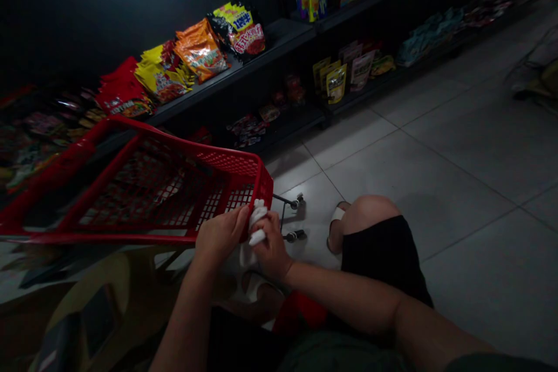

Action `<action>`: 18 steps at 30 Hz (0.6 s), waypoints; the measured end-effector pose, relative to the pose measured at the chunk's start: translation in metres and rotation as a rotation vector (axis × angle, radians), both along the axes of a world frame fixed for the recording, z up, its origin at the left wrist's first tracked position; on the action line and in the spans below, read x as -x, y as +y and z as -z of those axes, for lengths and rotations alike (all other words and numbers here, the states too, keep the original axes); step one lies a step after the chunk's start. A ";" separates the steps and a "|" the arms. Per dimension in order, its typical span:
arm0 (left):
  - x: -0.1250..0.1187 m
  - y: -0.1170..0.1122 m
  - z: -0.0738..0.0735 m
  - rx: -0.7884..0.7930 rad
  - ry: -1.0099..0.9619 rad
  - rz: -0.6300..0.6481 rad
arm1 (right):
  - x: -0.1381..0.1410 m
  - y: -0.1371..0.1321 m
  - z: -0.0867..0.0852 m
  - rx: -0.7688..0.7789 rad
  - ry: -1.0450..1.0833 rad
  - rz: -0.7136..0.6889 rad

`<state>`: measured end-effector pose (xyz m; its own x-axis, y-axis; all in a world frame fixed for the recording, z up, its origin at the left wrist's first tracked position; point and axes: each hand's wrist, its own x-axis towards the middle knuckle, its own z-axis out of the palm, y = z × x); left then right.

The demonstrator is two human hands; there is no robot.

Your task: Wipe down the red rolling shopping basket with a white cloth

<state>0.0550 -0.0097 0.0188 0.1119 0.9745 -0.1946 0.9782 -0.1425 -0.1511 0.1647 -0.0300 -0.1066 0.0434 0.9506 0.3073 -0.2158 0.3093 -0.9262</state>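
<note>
A red plastic shopping cart stands in front of me, its lattice-walled basket stretching off to the left. My left hand is closed over the basket's near rim, close to the corner. Just right of it, my right hand grips a bunched white cloth and presses it against that corner of the cart. Part of the cloth is hidden by my fingers. Below the corner, the cart's casters rest on the floor.
Dark shelves run behind the cart. They hold orange snack packets, yellow packets, red packets and standing pouches. A round yellowish stool with dark flat objects on it is at lower left. Pale tiles cover the floor.
</note>
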 end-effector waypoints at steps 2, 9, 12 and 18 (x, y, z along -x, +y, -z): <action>0.001 0.003 0.000 0.008 0.021 0.002 | 0.003 -0.019 0.005 -0.053 -0.039 -0.109; -0.007 -0.002 -0.002 0.010 0.028 -0.046 | -0.016 0.066 0.012 0.018 -0.030 0.098; -0.008 -0.004 -0.002 0.009 0.035 -0.038 | -0.022 0.104 0.014 0.217 0.012 0.179; -0.004 0.002 0.001 -0.016 0.030 -0.041 | -0.014 0.063 0.017 0.152 0.006 0.056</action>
